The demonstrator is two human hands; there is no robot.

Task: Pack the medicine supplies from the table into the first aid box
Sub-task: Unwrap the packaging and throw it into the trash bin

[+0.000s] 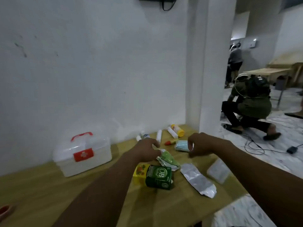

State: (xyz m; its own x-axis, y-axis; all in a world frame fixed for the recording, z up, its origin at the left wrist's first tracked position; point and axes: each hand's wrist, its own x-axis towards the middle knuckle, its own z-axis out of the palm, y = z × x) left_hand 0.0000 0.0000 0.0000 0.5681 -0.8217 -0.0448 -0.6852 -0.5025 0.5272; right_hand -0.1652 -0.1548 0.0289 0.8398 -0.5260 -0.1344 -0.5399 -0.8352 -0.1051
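Observation:
A white first aid box (pixel 82 154) with a red handle and red cross latch stands closed on the wooden table (pixel 41 190) at the left. My left hand (pixel 146 148) pinches the top corner of a green sachet (pixel 167 159). My right hand (pixel 200 145) hovers curled beside a pack of blue face masks (pixel 181 145), touching its right end. In front lie a green OB Herbal box (pixel 158 176), a silver foil pack (pixel 197 179) and a clear plastic packet (pixel 218 172). Behind lie a yellow-capped bottle (pixel 177 130), white tubes (pixel 159 135) and a small red-tipped tube (pixel 170 142).
The table meets a white wall at the back and a pillar at the right corner. Beyond the table's right edge a person crouches (pixel 249 104) on the marble floor among cables. More tables stand far right. A red object (pixel 5 210) shows at the lower left edge.

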